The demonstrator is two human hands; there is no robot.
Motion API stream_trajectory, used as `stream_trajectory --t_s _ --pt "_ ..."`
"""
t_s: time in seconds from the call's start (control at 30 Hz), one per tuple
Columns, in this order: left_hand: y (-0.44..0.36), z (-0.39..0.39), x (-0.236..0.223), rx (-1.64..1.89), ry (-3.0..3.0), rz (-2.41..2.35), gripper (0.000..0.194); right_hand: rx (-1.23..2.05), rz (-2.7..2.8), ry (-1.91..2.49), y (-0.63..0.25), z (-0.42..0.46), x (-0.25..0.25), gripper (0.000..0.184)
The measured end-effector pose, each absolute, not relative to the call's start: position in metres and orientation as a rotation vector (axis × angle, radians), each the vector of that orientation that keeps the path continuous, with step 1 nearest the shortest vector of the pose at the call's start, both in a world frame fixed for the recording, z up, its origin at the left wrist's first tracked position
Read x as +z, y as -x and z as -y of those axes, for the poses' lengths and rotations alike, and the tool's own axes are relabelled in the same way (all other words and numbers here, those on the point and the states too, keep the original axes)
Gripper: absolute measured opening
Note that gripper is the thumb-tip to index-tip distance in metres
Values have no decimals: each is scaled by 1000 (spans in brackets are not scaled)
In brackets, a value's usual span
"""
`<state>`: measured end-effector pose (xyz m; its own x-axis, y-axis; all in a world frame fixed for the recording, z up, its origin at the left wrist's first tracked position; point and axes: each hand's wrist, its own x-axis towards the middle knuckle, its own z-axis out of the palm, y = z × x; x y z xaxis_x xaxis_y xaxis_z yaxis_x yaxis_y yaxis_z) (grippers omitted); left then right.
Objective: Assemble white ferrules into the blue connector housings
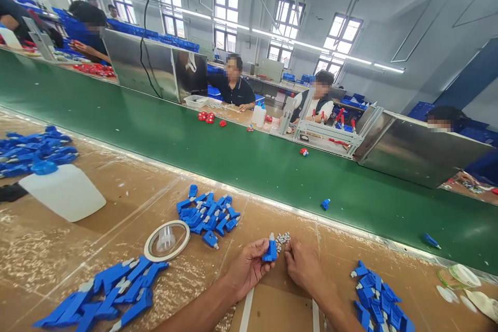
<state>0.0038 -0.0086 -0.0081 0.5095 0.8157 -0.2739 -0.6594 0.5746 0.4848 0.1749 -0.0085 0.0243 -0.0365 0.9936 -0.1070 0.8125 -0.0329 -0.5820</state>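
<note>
While the left hand [252, 265] pinches a blue plastic part with a grey tip [270, 253] between thumb and fingers, the right hand [302, 261], fingers curled, hovers beside small grey pieces [282, 239].

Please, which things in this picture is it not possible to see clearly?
All in the head view:
- Right hand: its curled fingers hide whether they pinch anything.
- Blue part: the left hand covers some of it.
- Small grey pieces: too small and crowded to count surely.
- Blue pile at lower right: cut off by the bottom edge.
- Black thing: cut off by the left edge.
</note>
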Motion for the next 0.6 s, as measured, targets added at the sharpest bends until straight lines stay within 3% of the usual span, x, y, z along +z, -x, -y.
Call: stream_trajectory --t_s 0.07,0.27,0.37,0.6 --pt "-5 11 -8 899 -342 -500 27 917 1815 1804 -182 18 27 12" --pt "-16 29 -19 813 -387 -435 29 1425 1329 1461 -199 55 23 53" --pt "-20 35 -26 775 -420 -393 32 1563 1038 1265 -199 66 16 52" --pt "-19 39 -29 679 -582 -415 37 1545 1079 1214 -201 73 11 45"
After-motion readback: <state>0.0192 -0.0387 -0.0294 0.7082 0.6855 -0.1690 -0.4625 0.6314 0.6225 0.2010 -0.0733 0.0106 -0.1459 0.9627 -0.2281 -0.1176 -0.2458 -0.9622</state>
